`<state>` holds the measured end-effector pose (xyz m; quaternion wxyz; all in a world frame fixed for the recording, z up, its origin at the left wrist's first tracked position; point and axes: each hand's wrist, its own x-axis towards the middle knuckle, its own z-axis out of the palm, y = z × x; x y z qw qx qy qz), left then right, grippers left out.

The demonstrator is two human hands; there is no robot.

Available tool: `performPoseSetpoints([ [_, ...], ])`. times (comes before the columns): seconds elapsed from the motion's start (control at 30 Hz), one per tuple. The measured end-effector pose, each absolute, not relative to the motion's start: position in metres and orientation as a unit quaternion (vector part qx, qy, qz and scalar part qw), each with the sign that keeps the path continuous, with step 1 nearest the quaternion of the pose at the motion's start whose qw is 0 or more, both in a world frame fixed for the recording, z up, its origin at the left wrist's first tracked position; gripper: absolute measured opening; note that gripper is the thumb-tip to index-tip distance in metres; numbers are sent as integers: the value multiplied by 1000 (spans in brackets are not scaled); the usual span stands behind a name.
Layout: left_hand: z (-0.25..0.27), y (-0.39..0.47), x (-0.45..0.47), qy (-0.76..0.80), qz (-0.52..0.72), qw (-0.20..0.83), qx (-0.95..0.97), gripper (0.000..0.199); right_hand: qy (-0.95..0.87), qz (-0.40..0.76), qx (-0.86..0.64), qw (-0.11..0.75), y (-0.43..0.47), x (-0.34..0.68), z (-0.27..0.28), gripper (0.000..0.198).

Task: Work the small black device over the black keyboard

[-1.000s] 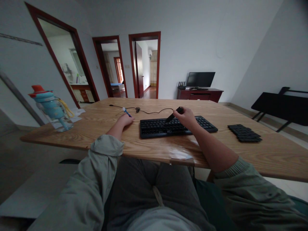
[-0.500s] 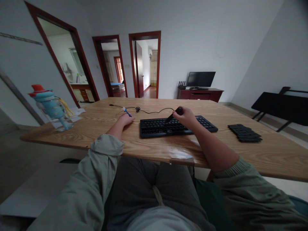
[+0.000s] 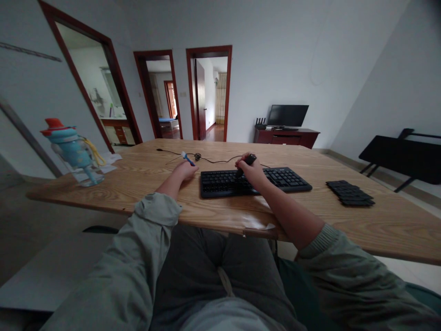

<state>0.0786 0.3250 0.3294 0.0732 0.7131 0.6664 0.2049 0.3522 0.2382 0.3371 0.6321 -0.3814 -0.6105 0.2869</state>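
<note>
A black keyboard [image 3: 291,179] lies on the wooden table in front of me. Over its middle, my right hand [image 3: 255,172] is closed around a dark, stick-like tool [image 3: 251,159], tilted with its lower end at the keys. Whether that end touches them I cannot tell. Left of the keyboard, my left hand [image 3: 185,171] rests on the tabletop, its fingers closed on a slim blue-handled brush [image 3: 188,159] with a pale head pointing up and away. The keyboard's thin black cable [image 3: 220,161] runs behind both hands, bundled near the brush.
At the table's left end stands a blue bottle [image 3: 70,149] with a red top and yellow strap, beside papers [image 3: 109,161]. Several flat black pieces [image 3: 349,192] lie stacked to the right. Clear tape [image 3: 265,227] sticks to the wooden table's [image 3: 206,216] near edge.
My right hand has shifted left along the keyboard with the dark tool, which now stands steeper. My left hand has moved slightly right with the brush, closer to the keyboard.
</note>
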Motion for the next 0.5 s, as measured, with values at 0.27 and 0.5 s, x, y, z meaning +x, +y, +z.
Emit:
performPoseSetpoints([
  [0.27, 332, 324, 82, 653, 182, 52, 733, 26, -454, 530, -329, 636, 236, 330, 329, 24],
  [0.5, 335, 313, 86, 635, 217, 72, 738, 26, -446, 524, -344, 639, 240, 309, 331, 27],
])
